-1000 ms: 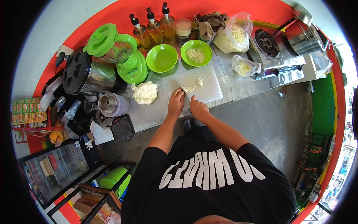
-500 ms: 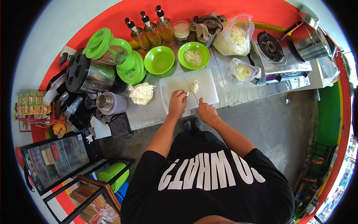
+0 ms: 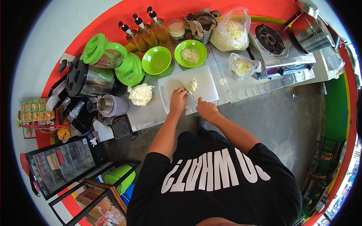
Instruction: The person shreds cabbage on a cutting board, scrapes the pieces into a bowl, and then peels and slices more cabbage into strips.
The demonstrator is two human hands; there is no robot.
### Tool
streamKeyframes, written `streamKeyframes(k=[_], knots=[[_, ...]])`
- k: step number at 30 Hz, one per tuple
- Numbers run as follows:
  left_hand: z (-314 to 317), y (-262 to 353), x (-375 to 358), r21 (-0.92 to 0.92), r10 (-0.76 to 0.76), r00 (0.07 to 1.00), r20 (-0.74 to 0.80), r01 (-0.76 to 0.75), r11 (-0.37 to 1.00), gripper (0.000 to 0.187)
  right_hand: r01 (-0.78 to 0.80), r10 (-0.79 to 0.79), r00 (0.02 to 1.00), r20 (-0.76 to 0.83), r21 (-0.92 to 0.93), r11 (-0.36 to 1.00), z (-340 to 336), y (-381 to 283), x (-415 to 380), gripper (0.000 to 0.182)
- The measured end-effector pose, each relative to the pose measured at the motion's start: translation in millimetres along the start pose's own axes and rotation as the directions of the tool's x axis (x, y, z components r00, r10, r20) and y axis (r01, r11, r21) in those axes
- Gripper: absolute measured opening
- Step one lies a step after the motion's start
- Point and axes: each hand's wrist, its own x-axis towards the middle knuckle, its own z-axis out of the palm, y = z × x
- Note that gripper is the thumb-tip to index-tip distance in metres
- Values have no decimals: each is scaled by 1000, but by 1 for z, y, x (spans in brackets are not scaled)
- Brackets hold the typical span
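Observation:
A white cutting board [image 3: 209, 81] lies on the metal counter under both hands. My right hand [image 3: 207, 109] is wrapped round the handle of a knife [image 3: 193, 96], its blade slanting away to the upper left across the board. Beside the blade, my left hand [image 3: 178, 100] has its fingers closed on a small pale piece of what looks like cabbage [image 3: 187, 89]. Cut pale shreds [image 3: 193, 84] lie in a small pile right of the blade. To the left of the board sits a pale, leafy cabbage chunk [image 3: 140, 94].
Behind the board stand a green bowl [image 3: 156, 61] and another green bowl with shreds [image 3: 196, 63]. A green blender [image 3: 130, 71] and a steel tumbler [image 3: 109, 104] are on the left. Rightward are bagged shreds [image 3: 230, 35], a smaller plastic bag [image 3: 244, 64] and a gas stove [image 3: 281, 62].
The view has shifted slightly. My left fingers remain by the blade with the small piece, and my right hand keeps its hold on the knife.

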Motion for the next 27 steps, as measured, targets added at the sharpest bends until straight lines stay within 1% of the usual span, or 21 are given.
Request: streamKeyframes(k=[5, 9, 10, 11, 12, 14, 19, 21, 24, 26, 27], knots=[[4, -3, -4, -1, 16, 999, -35, -16, 1000, 19, -40, 40, 999, -16, 25, 999, 6, -7, -4, 15], [1, -4, 0, 6, 40, 999, 0, -40, 999, 17, -49, 49, 998, -44, 12, 999, 8, -9, -4, 15], [1, -5, 0, 8, 57, 998, 12, -57, 998, 17, -48, 49, 998, -28, 26, 999, 5, -10, -5, 17], [1, -6, 0, 8, 58, 998, 14, -58, 998, 17, -45, 46, 999, -13, 38, 998, 3, -12, -5, 24], [1, -6, 1, 15, 54, 998, 22, -55, 998, 15, -45, 46, 999, -13, 38, 998, 1, -13, -5, 24], [1, -6, 1, 25, 45, 998, 31, -46, 999, 13, -69, 71, 997, -19, 95, 993, 1, -17, -7, 22], [-1, -1, 1, 13, 33, 999, 20, -33, 999, 8, -51, 54, 998, -36, 77, 996, 13, -10, 0, 18], [-2, -2, 2, 21, 31, 999, 20, -32, 999, 9, -51, 54, 998, -42, 69, 996, 12, -7, 7, 17], [-1, -2, 0, 35, 29, 999, 25, -30, 999, 10, -6, 9, 999, -54, 73, 997, 3, -5, 16, 17], [-1, -2, 2, 48, 31, 999, 21, -32, 998, 11, 7, -7, 1000, 3, 84, 996, -4, -5, 19, 18], [-1, -2, 1, 50, 25, 1000, 18, -26, 998, 11, 10, -10, 1000, 2, 85, 996, -6, -5, 18, 18]])
